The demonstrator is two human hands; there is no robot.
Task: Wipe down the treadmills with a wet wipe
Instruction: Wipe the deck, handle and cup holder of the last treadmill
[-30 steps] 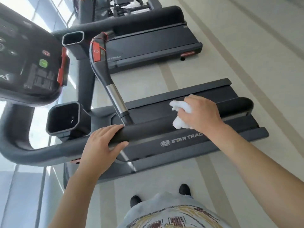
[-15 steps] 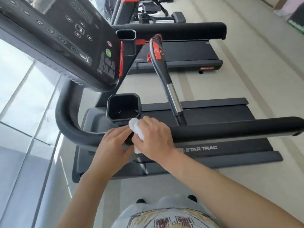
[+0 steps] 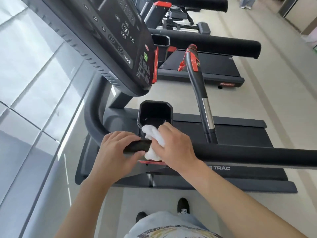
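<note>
Fingers point(image 3: 169, 130) of right hand point(image 3: 176, 146) apparently pinch wet wipe point(image 3: 154, 136) on black handrail point(image 3: 240, 151); pale gym floor point(image 3: 274, 93) beyond.

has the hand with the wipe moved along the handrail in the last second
Yes. The right hand with the wipe slid along the handrail from its far part to the cup holder end, meeting the left hand.

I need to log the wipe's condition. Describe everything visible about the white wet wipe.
The wet wipe is a white, soft-looking sheet, crumpled into a loose wad, not spread flat. The right hand grips it and presses it against the black padded handrail, wrapped over the rail's top and front. One lobe sticks up toward the black cup holder; another hangs below the rail. The left hand holds the rail just beside it. No dirt shows on it; wetness cannot be judged.
</note>
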